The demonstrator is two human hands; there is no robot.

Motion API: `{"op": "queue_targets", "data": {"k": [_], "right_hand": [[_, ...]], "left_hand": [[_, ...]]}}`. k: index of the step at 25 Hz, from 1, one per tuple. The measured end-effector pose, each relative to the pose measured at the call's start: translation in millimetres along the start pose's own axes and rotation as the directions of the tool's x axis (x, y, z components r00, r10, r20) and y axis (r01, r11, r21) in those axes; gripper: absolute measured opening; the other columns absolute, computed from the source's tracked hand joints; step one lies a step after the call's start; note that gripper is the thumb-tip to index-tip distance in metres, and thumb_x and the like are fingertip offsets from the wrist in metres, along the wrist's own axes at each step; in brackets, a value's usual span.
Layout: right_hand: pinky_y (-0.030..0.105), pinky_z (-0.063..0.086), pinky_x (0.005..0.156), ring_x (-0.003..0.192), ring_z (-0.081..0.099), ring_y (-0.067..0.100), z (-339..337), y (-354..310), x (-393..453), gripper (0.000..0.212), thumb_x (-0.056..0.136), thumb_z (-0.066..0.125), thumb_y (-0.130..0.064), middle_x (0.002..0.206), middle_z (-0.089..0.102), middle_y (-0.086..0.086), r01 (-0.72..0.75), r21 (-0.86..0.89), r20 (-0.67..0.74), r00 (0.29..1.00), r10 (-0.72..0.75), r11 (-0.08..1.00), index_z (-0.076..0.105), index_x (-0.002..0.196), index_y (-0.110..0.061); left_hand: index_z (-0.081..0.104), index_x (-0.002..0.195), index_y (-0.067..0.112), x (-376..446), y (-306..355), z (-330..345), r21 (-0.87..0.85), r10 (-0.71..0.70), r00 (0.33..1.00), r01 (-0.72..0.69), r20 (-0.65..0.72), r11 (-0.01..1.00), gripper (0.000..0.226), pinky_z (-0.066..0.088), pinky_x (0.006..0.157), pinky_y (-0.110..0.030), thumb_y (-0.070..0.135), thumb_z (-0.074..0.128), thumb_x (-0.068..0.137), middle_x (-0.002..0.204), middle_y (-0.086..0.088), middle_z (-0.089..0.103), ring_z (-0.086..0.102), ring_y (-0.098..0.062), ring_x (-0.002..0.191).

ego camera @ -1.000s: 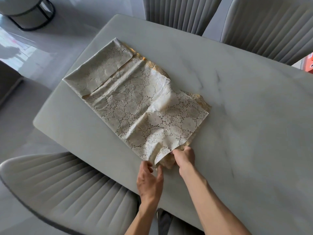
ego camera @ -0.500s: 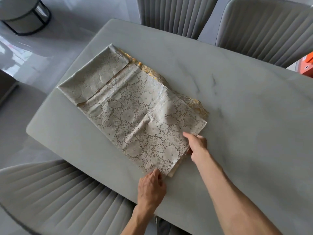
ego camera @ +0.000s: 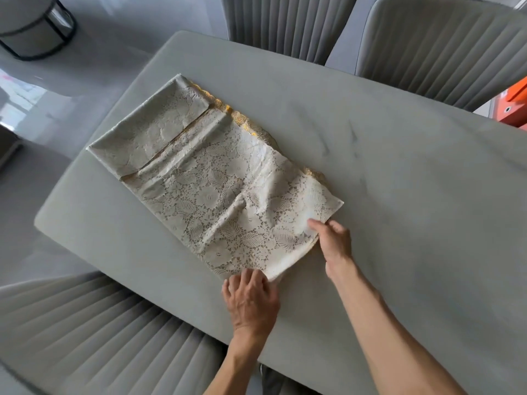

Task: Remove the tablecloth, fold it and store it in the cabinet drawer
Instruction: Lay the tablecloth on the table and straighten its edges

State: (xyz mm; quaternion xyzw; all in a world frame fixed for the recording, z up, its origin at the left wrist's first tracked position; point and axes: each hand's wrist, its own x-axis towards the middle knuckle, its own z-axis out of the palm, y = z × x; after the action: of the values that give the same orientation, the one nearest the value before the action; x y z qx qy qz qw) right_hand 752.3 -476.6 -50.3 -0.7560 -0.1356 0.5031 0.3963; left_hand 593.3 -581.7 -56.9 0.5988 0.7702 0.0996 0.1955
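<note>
A single wide-angle head camera looks steeply down and forward from close above the near edge of the counter [ego camera: 399,195], arms entering from the bottom.

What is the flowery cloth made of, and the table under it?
The tablecloth looks like cream lace with a soft sheen: you can see little holes between flowers and leaves. The table looks like matte grey stone, maybe marble, going by its faint dark veins.
</note>
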Motion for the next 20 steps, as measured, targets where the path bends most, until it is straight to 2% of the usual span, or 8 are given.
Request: {"op": "queue_targets", "data": {"k": [5, 7, 9, 10, 12, 15, 18, 20], "right_hand": [[0.008, 0.047, 0.067, 0.078, 0.067, -0.003, 2, -14, -21, 0.010, 0.081, 0.068, -0.022, 0.085, 0.075, -0.013, 0.121, 0.149, 0.166, 0.975, -0.145, 0.981, 0.076, 0.082, -0.016], [0.013, 0.048, 0.083, 0.096, 0.066, 0.001, 14, -17, -39, 0.016, 0.080, 0.064, -0.025, 0.095, 0.075, -0.010, 0.457, -0.005, 0.351, 0.834, -0.426, 0.890, 0.078, 0.084, -0.018], [0.023, 0.035, 0.111, 0.131, 0.049, 0.016, 31, -12, -50, 0.030, 0.085, 0.055, -0.024, 0.132, 0.063, -0.002, 0.791, -0.243, 0.574, 0.584, -0.574, 0.562, 0.078, 0.104, -0.026], [0.027, 0.024, 0.119, 0.142, 0.035, 0.021, 37, -7, -51, 0.037, 0.087, 0.051, -0.022, 0.147, 0.050, -0.001, 0.838, -0.330, 0.646, 0.537, -0.543, 0.435, 0.073, 0.115, -0.031], [0.035, 0.020, 0.122, 0.146, 0.028, 0.025, 38, 2, -48, 0.043, 0.091, 0.046, -0.019, 0.154, 0.043, -0.002, 0.806, -0.473, 0.700, 0.589, -0.404, 0.357, 0.067, 0.126, -0.032], [0.035, 0.032, 0.116, 0.134, 0.047, 0.027, 21, 19, -48, 0.039, 0.088, 0.055, -0.006, 0.138, 0.061, 0.002, 0.798, -0.486, 0.735, 0.594, -0.328, 0.357, 0.071, 0.122, -0.018], [0.042, 0.046, 0.102, 0.120, 0.057, 0.032, 12, 24, -38, 0.041, 0.083, 0.069, -0.012, 0.133, 0.061, 0.011, 0.644, -0.566, 0.348, 0.753, -0.559, 0.515, 0.065, 0.124, -0.010], [0.041, 0.044, 0.098, 0.121, 0.053, 0.033, 15, 17, -24, 0.068, 0.080, 0.075, -0.025, 0.141, 0.050, 0.012, 0.450, -0.599, 0.152, 0.876, -0.457, 0.662, 0.046, 0.141, -0.013]], "left_hand": [[0.057, 0.096, 0.030, 3, -2, 0, 0.113, -0.154, 0.956, 0.129, 0.249, 0.985, 0.022, 0.033, 0.104, -0.048, 0.039, 0.058, 0.077, 0.111, 0.006, 0.047, 0.045, -0.021, 0.108], [0.055, 0.090, 0.028, 3, 1, 0, 0.043, -0.191, 0.947, 0.186, 0.257, 0.982, 0.014, 0.035, 0.099, -0.044, 0.039, 0.055, 0.081, 0.109, 0.005, 0.051, 0.045, -0.021, 0.103], [0.052, 0.093, 0.026, 2, 2, -2, -0.114, -0.196, 0.946, 0.231, 0.258, 0.966, 0.020, 0.039, 0.090, -0.042, 0.041, 0.051, 0.079, 0.106, 0.002, 0.054, 0.047, -0.021, 0.098], [0.051, 0.104, 0.025, 3, 1, -5, -0.258, -0.182, 0.944, 0.254, 0.274, 0.932, 0.036, 0.041, 0.091, -0.042, 0.048, 0.050, 0.075, 0.111, 0.001, 0.054, 0.048, -0.022, 0.103], [0.043, 0.131, 0.023, 12, 1, -17, -0.566, -0.193, 0.926, 0.354, 0.325, 0.744, 0.076, 0.043, 0.099, -0.042, 0.060, 0.058, 0.067, 0.129, 0.000, 0.052, 0.049, -0.020, 0.118], [0.037, 0.142, 0.025, 42, 4, -32, -0.680, -0.383, 0.851, 0.520, 0.359, 0.517, 0.093, 0.044, 0.102, -0.037, 0.054, 0.081, 0.066, 0.141, -0.008, 0.051, 0.051, -0.018, 0.120], [0.047, 0.138, 0.009, 77, 3, -29, -0.686, -0.573, 0.669, 0.688, 0.474, 0.236, 0.079, 0.048, 0.100, -0.043, 0.035, 0.084, 0.073, 0.131, -0.014, 0.060, 0.059, -0.028, 0.114], [0.062, 0.115, 0.007, 85, 2, -25, -0.714, -0.582, 0.608, 0.697, 0.540, 0.067, 0.043, 0.059, 0.074, -0.036, 0.020, 0.080, 0.078, 0.098, -0.010, 0.072, 0.069, -0.024, 0.084]]}}
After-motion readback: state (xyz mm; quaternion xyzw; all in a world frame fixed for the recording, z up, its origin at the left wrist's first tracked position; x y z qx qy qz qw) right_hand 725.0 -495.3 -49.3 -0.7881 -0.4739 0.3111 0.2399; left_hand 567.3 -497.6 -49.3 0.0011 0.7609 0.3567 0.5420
